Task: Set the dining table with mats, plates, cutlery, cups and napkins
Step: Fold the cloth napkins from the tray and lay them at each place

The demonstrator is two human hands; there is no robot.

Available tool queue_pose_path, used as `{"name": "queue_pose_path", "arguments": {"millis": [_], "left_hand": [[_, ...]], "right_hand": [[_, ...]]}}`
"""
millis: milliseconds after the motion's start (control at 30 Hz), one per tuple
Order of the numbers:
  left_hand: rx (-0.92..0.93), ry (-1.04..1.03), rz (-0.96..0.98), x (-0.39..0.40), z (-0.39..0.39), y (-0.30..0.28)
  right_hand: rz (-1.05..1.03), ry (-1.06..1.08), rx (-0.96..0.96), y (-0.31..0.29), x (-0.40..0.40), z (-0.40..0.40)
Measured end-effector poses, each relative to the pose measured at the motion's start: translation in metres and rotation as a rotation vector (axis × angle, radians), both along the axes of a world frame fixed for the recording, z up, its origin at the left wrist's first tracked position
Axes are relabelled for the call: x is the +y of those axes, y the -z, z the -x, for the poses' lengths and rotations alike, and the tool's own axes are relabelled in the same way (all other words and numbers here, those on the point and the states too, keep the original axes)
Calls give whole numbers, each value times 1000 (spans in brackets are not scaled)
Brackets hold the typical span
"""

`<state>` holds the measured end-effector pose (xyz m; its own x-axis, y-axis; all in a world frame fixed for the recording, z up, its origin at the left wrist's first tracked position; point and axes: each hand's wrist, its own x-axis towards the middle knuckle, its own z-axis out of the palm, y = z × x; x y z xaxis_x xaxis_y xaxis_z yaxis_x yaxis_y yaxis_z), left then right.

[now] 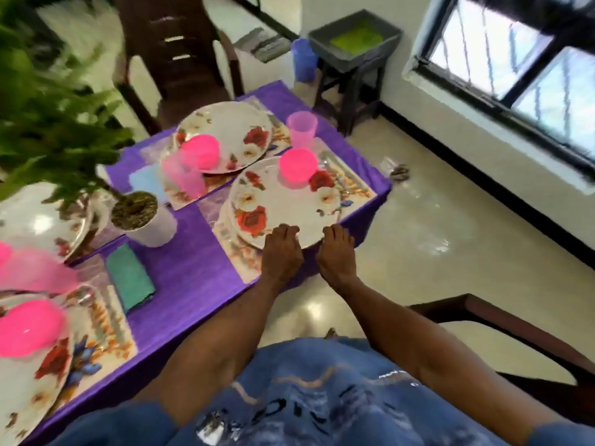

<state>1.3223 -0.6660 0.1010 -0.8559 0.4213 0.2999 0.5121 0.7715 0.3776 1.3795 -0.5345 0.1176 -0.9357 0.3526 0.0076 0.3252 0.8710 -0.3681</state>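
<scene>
**Inspector:** Report your hands first.

**Me:** My left hand (282,249) and right hand (336,249) both lie on the near rim of the floral plate (289,204). The fingers are curled over the edge and gripping it, set close together rather than spread. The hands are apart, one at each side of the rim.

**Inspector:** Where does the plate sit?

**Me:** On a floral place mat (238,252) at the corner of the purple tablecloth (193,278). A pink bowl (297,169) rests on the plate's far side. A pink cup (302,128) stands upright just beyond it.

**Inspector:** Other settings?

**Me:** To my left, a teal napkin (130,276) lies flat beside a blurred setting. A potted plant (141,217) stands mid-table. Farther off, a second plate (231,133) carries another pink bowl (200,152). The cutlery right of my plate is too blurred to identify.
</scene>
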Motion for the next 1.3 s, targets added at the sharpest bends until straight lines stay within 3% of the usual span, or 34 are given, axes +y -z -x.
{"name": "queue_pose_path", "arguments": {"millis": [167, 433, 1033, 1167, 1300], "left_hand": [[-46, 179, -11, 93, -7, -17], [-166, 275, -58, 179, 28, -24], [-464, 261, -91, 326, 157, -2], [-573, 132, -120, 359, 178, 10], [-705, 13, 23, 411, 197, 19]], "right_hand": [[20, 163, -60, 4, 86, -20], [48, 261, -137, 9, 163, -1], [101, 276, -309, 13, 289, 119], [113, 244, -307, 14, 330, 149], [175, 209, -305, 14, 382, 179]]}}
